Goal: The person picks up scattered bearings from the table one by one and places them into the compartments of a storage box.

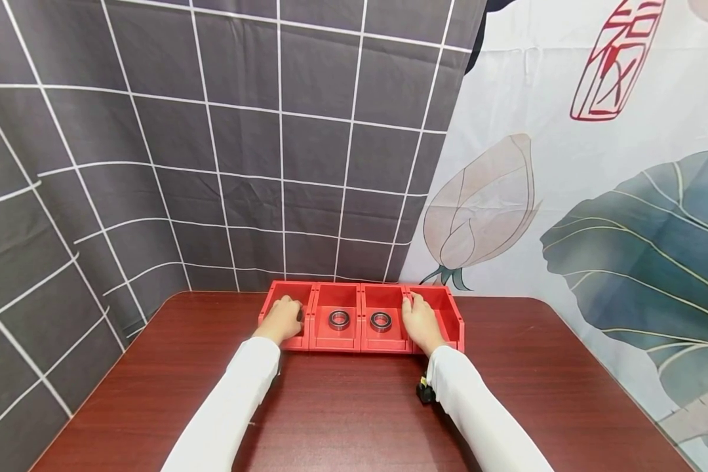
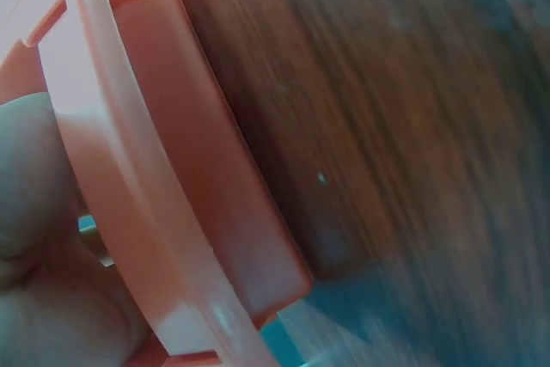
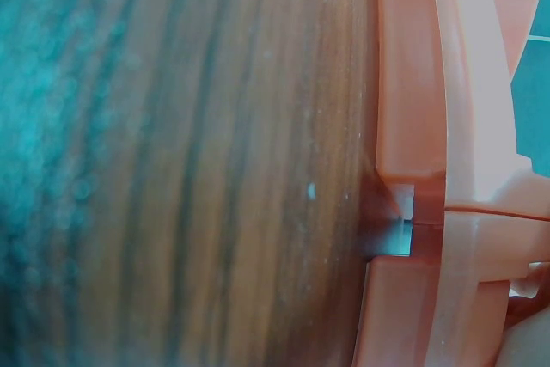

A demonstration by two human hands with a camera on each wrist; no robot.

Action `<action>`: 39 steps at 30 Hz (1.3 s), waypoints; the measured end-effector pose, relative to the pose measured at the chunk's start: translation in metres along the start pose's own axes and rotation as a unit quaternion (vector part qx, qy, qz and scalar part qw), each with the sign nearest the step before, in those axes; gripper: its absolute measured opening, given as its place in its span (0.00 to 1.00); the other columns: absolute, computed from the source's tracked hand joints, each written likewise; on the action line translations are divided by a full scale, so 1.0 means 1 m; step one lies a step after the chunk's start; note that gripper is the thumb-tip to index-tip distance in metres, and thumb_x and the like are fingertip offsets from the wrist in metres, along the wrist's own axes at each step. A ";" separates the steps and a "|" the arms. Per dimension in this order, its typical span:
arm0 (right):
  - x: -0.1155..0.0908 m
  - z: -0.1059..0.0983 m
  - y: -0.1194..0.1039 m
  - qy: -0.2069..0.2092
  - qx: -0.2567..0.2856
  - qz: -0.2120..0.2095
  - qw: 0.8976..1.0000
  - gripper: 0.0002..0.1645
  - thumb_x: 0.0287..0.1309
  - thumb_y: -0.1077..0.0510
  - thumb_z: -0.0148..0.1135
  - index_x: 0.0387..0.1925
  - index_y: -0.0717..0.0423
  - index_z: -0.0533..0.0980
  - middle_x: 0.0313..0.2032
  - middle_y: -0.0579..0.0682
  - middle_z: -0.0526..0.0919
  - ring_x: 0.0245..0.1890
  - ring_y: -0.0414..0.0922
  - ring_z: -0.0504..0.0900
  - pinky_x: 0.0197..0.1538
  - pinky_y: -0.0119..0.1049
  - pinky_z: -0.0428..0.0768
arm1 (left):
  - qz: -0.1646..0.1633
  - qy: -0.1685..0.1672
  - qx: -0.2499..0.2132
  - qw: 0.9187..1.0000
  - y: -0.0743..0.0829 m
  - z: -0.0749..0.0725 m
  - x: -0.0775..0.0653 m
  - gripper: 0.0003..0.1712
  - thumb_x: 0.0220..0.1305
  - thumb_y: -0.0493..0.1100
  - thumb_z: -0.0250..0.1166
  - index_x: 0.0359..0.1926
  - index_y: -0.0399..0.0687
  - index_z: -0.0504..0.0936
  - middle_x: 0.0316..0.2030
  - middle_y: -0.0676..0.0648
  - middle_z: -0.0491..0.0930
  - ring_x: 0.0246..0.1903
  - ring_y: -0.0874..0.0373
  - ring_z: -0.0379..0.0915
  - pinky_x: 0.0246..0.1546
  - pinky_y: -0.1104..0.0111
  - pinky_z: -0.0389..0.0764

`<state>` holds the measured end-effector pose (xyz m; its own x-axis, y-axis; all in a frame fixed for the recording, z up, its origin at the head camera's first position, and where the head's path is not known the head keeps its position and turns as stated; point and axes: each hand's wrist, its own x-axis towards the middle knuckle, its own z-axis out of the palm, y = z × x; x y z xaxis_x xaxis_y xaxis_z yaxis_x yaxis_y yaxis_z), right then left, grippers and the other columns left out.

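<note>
My left hand [image 1: 281,320] reaches into the leftmost compartment of a row of red plastic bins [image 1: 336,345]. Between its thumb and fingertips shows the dark edge of a ring-shaped bearing [image 1: 300,314], mostly covered by the hand. In the left wrist view, curled fingers [image 2: 34,186] appear behind the bin's front lip. My right hand [image 1: 421,322] is over the divider of the two right bins, fingertips close to its top edge; I cannot tell whether it holds anything. A bearing [image 1: 339,320] lies flat in the second bin, and another bearing [image 1: 380,321] in the third.
The bins stand along the back of a reddish-brown wooden table [image 1: 354,406]. A small black and yellow object [image 1: 425,391] shows beside the right sleeve. Behind the table hang a dark grid-patterned cloth [image 1: 313,157] and a pale cloth with a lotus print [image 1: 484,203].
</note>
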<state>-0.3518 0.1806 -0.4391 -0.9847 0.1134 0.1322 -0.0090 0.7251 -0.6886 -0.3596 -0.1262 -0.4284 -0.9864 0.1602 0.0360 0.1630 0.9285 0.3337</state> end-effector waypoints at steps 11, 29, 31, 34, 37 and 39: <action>0.002 0.000 0.000 -0.001 0.004 0.001 1.000 0.32 0.72 0.47 0.40 0.69 0.63 0.58 0.63 0.64 0.68 0.62 0.60 0.69 0.65 0.59 0.65 | -0.022 -0.008 -0.006 1.000 0.000 0.004 0.000 0.25 0.54 0.41 0.72 0.53 0.39 0.79 0.44 0.40 0.75 0.46 0.47 0.70 0.53 0.52 0.78; 0.001 0.000 -0.001 -0.007 0.004 0.006 1.000 0.33 0.72 0.46 0.39 0.69 0.61 0.57 0.64 0.64 0.68 0.62 0.59 0.69 0.65 0.59 0.66 | -0.021 -0.005 0.002 1.000 0.003 0.005 -0.002 0.21 0.54 0.40 0.71 0.50 0.37 0.80 0.43 0.39 0.75 0.44 0.47 0.69 0.52 0.53 0.78; 0.000 0.000 -0.001 -0.010 0.006 0.010 1.000 0.33 0.72 0.46 0.40 0.69 0.61 0.57 0.64 0.63 0.68 0.62 0.59 0.69 0.64 0.59 0.66 | -0.023 -0.006 -0.002 1.000 0.003 0.004 -0.004 0.21 0.54 0.40 0.71 0.50 0.37 0.80 0.44 0.39 0.74 0.45 0.47 0.69 0.52 0.52 0.78; 0.000 0.000 -0.001 -0.011 0.006 0.009 1.000 0.33 0.72 0.46 0.39 0.69 0.62 0.57 0.64 0.63 0.68 0.62 0.59 0.69 0.64 0.60 0.66 | -0.022 0.000 -0.009 1.000 0.003 0.004 -0.005 0.22 0.55 0.40 0.70 0.51 0.37 0.79 0.47 0.38 0.73 0.47 0.46 0.69 0.53 0.51 0.77; 0.001 0.000 0.000 -0.009 0.005 0.006 1.000 0.33 0.72 0.46 0.39 0.69 0.62 0.57 0.64 0.64 0.68 0.62 0.59 0.69 0.64 0.60 0.66 | -0.014 0.012 -0.012 1.000 0.004 0.003 -0.006 0.24 0.55 0.39 0.70 0.53 0.36 0.78 0.49 0.37 0.72 0.49 0.44 0.68 0.54 0.50 0.77; 0.001 0.001 0.001 -0.006 0.006 0.004 1.000 0.33 0.72 0.46 0.39 0.69 0.62 0.57 0.64 0.64 0.68 0.62 0.60 0.69 0.65 0.59 0.65 | -0.008 0.020 -0.012 1.000 0.005 0.002 -0.007 0.26 0.55 0.39 0.70 0.54 0.35 0.77 0.51 0.36 0.72 0.50 0.44 0.68 0.54 0.50 0.77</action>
<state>-0.3533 0.1808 -0.4401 -0.9868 0.1104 0.1189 -0.0041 0.7158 -0.6983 -0.3514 -0.1219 -0.4292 -0.9890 0.1314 0.0683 0.1472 0.9225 0.3569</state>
